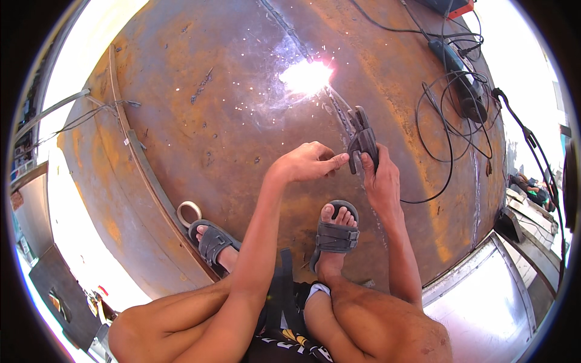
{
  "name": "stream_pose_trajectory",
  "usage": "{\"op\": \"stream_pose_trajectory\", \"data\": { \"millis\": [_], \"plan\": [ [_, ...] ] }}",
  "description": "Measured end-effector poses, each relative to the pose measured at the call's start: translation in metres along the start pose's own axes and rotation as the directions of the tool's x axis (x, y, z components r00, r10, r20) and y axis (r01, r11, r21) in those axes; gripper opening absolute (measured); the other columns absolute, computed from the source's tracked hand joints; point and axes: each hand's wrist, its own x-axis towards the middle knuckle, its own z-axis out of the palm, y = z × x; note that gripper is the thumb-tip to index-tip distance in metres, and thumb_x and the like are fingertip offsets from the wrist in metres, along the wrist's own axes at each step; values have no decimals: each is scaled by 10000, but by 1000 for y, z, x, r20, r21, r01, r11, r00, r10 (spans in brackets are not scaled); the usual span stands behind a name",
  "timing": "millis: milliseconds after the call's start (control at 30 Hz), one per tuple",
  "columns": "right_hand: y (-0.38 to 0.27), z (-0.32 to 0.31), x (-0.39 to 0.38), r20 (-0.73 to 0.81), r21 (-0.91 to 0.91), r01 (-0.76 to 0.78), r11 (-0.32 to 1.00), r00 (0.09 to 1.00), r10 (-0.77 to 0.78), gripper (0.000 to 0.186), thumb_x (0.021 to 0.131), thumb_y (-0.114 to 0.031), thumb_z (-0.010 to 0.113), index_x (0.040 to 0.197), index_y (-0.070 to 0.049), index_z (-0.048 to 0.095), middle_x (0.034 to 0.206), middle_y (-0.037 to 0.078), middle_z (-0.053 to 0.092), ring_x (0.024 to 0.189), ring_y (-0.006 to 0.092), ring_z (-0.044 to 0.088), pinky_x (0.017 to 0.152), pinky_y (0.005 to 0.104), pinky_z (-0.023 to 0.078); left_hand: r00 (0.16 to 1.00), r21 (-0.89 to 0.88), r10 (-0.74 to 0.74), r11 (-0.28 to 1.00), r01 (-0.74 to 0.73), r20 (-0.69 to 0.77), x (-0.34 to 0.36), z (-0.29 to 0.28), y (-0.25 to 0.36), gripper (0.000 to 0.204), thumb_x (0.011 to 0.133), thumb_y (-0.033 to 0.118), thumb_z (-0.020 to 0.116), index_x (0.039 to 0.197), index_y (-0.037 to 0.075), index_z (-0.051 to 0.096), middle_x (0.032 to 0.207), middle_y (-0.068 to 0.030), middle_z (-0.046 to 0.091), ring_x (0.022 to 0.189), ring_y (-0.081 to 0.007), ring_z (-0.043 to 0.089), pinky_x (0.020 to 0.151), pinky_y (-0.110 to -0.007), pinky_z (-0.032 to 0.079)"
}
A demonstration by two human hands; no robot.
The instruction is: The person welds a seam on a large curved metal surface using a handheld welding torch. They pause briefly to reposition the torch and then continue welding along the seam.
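Observation:
My right hand (382, 175) is wrapped round a black welding electrode holder (363, 144). A thin welding electrode (339, 98) runs from its jaws up to a glaring white arc (307, 77), where sparks fly out. The glare hides the electrode's tip and the metal under it. My left hand (310, 162) hovers just left of the holder, fingers loosely bent and thumb stretched toward it; whether the thumb touches the holder I cannot tell. Beneath both hands is a rusty, curved steel surface (224, 139), with a weld seam (283, 25) leading up beyond the arc.
An angle grinder (458, 78) lies at the upper right among looped black cables (419, 112). A long curved metal strip (138, 154) runs down the left side. Beside my left sandal (213, 242) stands a pale ring (189, 212). My right sandal (336, 236) rests below the hands.

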Motion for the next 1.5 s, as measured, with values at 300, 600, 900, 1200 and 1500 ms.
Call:
{"op": "stream_pose_trajectory", "data": {
  "millis": [300, 600, 900, 1200, 1500],
  "plan": [
    [0, 1, 0, -8, 11, -2, 1000, 1000, 2, 411, 1111, -340, 599, 1326, 9, 578, 997, 298, 716, 943, 523, 696, 781, 544, 536, 990, -121, 131, 985, -123, 60, -7, 3, 12, 588, 1122, 467, 546, 1166, -75, 770, 1108, -193, 806, 1054, -271, 779, 983, -415, 588],
    [-4, -1, -1, -10, -2, -11, 1000, 1000, 11, 404, 1111, -335, 599, 1319, 12, 584, 1011, 300, 720, 955, 522, 698, 787, 542, 538, 986, -168, 164, 973, -155, 36, 2, 9, 4, 494, 1131, 358, 565, 1182, -92, 763, 1122, -184, 810, 1079, -247, 774, 1011, -390, 586],
    [-3, -3, -1, -6, 2, -15, 1000, 1000, 15, 414, 1109, -339, 602, 1321, 17, 582, 1021, 303, 721, 969, 522, 701, 802, 541, 545, 982, -123, 186, 975, -185, 1, 1, 9, 5, 466, 1108, 374, 592, 1143, -41, 802, 1076, -159, 818, 1026, -248, 768, 960, -398, 578],
    [-2, -3, -1, 0, -5, -16, 1000, 1000, 16, 412, 1110, -343, 601, 1321, 11, 581, 1006, 300, 720, 950, 521, 703, 783, 538, 542, 980, -172, 196, 965, -197, -24, 6, 13, 0, 431, 1093, 386, 612, 1081, 21, 842, 998, -141, 821, 925, -239, 751, 872, -408, 582],
    [-2, -4, -1, -6, -7, -13, 1000, 1000, 13, 405, 1110, -343, 603, 1317, 5, 584, 997, 289, 722, 938, 512, 704, 777, 532, 541, 983, -181, 176, 969, -166, 43, 4, 9, 6, 485, 1123, 356, 587, 1178, -90, 769, 1118, -172, 812, 1080, -233, 768, 1010, -379, 584]
  ]
}}
